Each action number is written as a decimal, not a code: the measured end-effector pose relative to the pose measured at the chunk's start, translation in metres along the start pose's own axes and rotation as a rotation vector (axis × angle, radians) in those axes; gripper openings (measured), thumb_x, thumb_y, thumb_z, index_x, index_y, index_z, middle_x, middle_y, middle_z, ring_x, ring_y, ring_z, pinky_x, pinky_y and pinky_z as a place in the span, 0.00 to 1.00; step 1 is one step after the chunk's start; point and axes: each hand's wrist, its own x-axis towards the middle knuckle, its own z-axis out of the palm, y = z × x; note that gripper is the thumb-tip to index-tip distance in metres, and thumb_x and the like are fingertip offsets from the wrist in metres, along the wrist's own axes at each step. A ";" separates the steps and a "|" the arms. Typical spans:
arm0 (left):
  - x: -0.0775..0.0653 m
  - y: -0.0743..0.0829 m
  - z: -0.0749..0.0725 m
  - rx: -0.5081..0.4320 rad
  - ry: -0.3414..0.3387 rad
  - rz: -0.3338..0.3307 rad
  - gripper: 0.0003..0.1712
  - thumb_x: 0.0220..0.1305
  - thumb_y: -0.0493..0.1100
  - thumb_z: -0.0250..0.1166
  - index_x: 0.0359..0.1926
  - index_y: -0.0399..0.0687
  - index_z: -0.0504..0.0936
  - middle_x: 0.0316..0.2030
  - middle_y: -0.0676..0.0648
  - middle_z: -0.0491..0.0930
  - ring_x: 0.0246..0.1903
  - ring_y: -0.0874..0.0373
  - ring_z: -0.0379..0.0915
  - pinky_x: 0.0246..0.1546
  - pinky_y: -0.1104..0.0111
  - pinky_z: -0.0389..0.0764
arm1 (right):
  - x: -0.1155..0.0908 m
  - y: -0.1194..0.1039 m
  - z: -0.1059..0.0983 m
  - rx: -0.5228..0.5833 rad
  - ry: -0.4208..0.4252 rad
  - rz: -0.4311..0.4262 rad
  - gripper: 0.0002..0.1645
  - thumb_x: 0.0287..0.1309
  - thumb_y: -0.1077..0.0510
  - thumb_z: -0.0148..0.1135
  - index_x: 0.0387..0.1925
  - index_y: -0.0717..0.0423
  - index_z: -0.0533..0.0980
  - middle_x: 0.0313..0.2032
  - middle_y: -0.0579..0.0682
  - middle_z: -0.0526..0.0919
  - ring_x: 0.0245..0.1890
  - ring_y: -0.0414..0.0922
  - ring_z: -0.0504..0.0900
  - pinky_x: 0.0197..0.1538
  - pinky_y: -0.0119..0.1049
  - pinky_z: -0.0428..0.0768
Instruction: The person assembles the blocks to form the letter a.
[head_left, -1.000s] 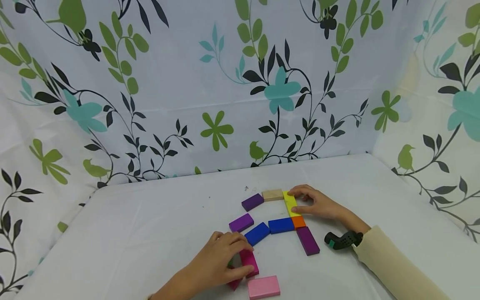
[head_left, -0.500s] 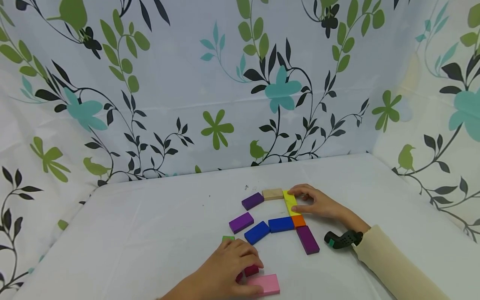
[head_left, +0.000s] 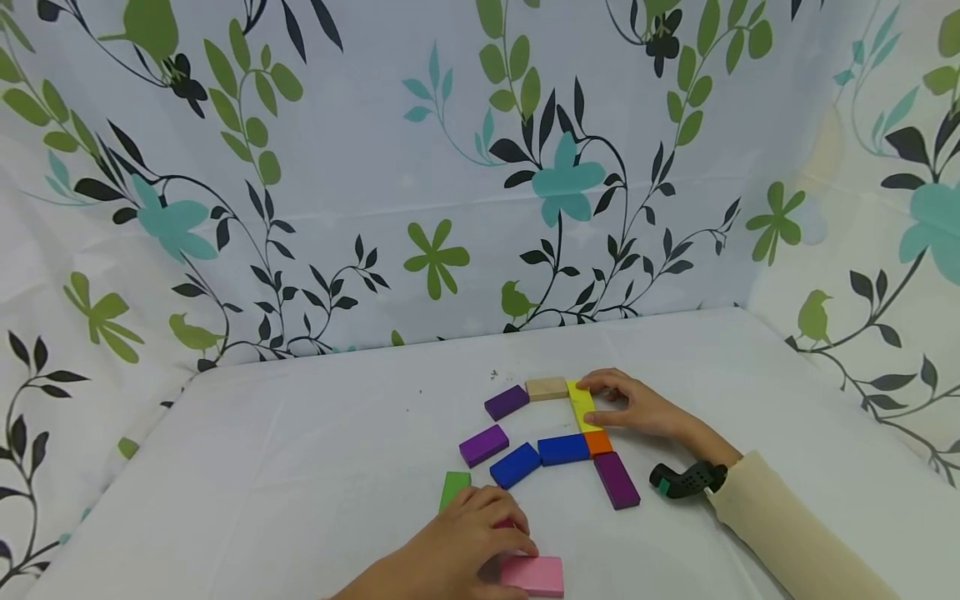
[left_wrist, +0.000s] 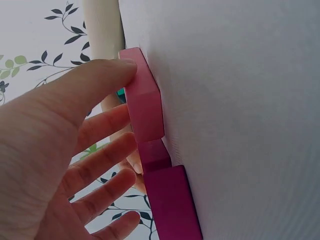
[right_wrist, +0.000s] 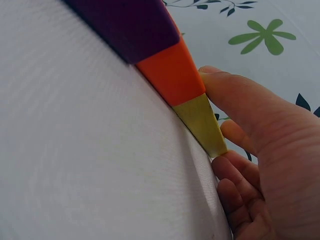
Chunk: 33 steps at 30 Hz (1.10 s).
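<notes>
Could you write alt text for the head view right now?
A person's left hand pinches a pink block and their right hand pinches a yellow block on a white surface. More colored blocks lie nearby, and leaf-patterned cloth hangs behind.

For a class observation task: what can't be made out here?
Head: green block's near end, hidden by the left hand.
Head: most of the magenta blocks, same cause.
Left wrist: larger-looking magenta block's end, cut by the bottom edge.
Right wrist: purple block's end, cut by the top edge.
Head: dark specks, too small to identify.
</notes>
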 end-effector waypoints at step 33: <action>0.002 0.002 -0.001 -0.047 -0.090 -0.077 0.21 0.67 0.64 0.57 0.54 0.62 0.80 0.50 0.61 0.77 0.57 0.61 0.65 0.56 0.58 0.68 | 0.000 0.001 0.000 0.012 0.006 -0.003 0.30 0.57 0.53 0.69 0.60 0.55 0.73 0.60 0.57 0.72 0.56 0.52 0.71 0.59 0.44 0.71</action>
